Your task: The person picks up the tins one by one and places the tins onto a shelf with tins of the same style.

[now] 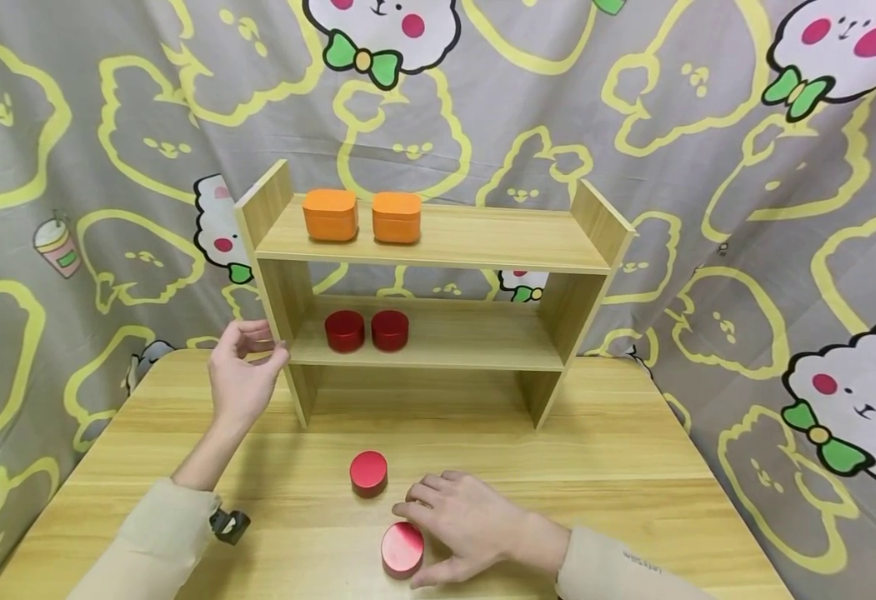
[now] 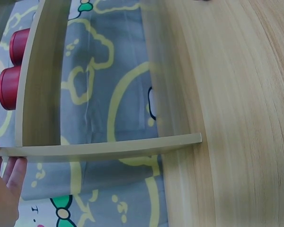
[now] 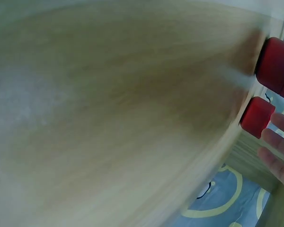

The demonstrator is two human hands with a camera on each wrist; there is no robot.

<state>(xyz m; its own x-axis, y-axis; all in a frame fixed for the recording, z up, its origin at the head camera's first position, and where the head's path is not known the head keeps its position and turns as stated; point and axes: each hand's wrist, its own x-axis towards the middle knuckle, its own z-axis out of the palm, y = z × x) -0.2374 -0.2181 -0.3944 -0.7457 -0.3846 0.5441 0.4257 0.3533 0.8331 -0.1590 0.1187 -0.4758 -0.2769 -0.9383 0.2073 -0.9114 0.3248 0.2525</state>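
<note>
A light wooden shelf [image 1: 438,358] stands on the table. My left hand [image 1: 246,371] grips its left side panel [image 2: 109,147], with the thumb on the inner side and the fingers on the outer side in the left wrist view. Two round red tins lie on the table in front of the shelf: a farther tin [image 1: 368,472] and a nearer tin [image 1: 402,548]. My right hand [image 1: 471,521] hovers at the right of the nearer tin, fingers and thumb spread about it, holding nothing. In the right wrist view its fingers [image 3: 277,142] show beside the tins.
Two orange boxes, a left box [image 1: 330,215] and a right box [image 1: 397,217], stand on the top board. Below them, the middle board holds two red tins, a left tin [image 1: 344,331] and a right tin [image 1: 390,331]. A patterned curtain [image 1: 708,167] hangs behind the wooden table [image 1: 618,467].
</note>
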